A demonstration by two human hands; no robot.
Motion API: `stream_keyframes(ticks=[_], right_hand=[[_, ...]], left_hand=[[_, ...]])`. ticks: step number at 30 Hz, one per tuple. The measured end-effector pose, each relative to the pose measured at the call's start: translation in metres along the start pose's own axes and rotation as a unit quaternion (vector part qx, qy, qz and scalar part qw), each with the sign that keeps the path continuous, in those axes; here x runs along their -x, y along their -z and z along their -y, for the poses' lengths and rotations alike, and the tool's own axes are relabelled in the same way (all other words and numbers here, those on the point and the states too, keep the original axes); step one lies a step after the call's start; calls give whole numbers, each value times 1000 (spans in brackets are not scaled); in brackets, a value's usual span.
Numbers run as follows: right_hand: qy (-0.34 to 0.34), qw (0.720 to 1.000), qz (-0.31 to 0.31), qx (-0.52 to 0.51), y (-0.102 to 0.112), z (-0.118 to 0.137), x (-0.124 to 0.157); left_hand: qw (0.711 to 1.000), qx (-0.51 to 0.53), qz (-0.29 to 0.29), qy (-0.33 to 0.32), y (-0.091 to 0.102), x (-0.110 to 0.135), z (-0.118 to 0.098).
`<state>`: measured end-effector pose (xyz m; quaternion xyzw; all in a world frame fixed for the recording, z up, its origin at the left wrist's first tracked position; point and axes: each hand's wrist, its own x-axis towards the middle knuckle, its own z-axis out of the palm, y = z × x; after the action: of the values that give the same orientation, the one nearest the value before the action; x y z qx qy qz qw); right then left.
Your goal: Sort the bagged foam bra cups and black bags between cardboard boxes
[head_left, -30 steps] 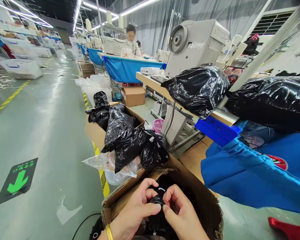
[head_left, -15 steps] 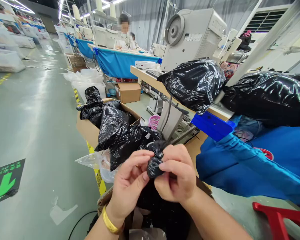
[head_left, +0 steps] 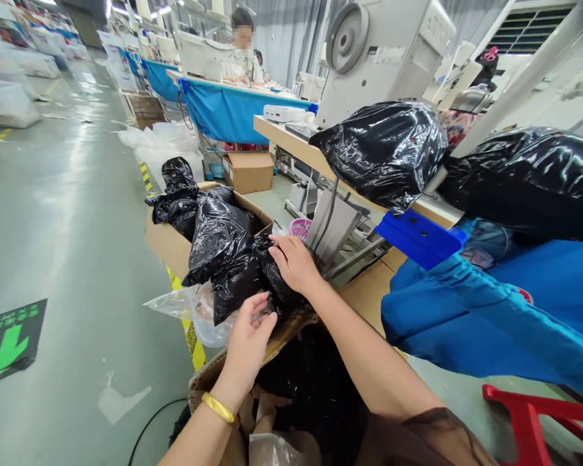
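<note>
A filled black plastic bag [head_left: 282, 285] rests against the pile of other black bags [head_left: 221, 236], partly over the edge of the cardboard box below me. My right hand [head_left: 296, 262] is closed over its upper part, thumb and fingers on the crinkled plastic. At the lower near side, my left hand [head_left: 253, 323] pinches a small bit of the same bag between thumb and fingers. The right hand hides part of the bag's top. Below my forearms, the open cardboard box [head_left: 291, 333] holds dark material and some clear plastic.
Another cardboard box [head_left: 168, 246] under the bag pile stands on the floor beside yellow-black tape. At right, a sewing table [head_left: 301, 149] carries a large machine [head_left: 383, 58] and a full black bag [head_left: 388, 152]. A red stool [head_left: 529, 414] stands lower right. A person sits farther back.
Both hands were together at the twisted neck of a black bag over the near box. They have moved forward and left, setting the bag against the pile, and are now apart.
</note>
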<state>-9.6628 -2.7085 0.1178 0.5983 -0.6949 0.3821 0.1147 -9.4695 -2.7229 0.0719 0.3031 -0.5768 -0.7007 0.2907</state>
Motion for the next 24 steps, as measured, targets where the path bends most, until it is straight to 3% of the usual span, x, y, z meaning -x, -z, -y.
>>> stream_keyframes(ticks=[3, 5, 10, 13, 15, 17, 19, 22, 24], right_hand=[[16, 999, 14, -37, 17, 9, 16], [11, 999, 33, -4, 24, 11, 33], [-41, 995, 77, 52, 18, -1, 65], [-90, 996, -5, 15, 17, -5, 60], [-114, 990, -81, 9, 23, -2, 46], [-132, 984, -118, 25, 29, 2, 28], [-158, 981, -78, 78, 29, 4, 11], [-202, 964, 51, 167, 15, -5, -3], [-216, 959, 71, 172, 3, -16, -5]], left_hand=[[1000, 11, 0, 14, 4, -3, 0], [999, 22, -5, 22, 8, -6, 1], [999, 36, -18, 27, 16, -7, -3], [999, 34, -19, 34, 17, -4, -7], [999, 30, -9, 41, 17, -1, -8], [999, 24, 6, 45, 18, 1, -9], [999, 14, 19, 46, 18, 3, -9], [998, -9, 34, 54, 19, 5, -10], [997, -20, 46, 62, 19, 7, -10]])
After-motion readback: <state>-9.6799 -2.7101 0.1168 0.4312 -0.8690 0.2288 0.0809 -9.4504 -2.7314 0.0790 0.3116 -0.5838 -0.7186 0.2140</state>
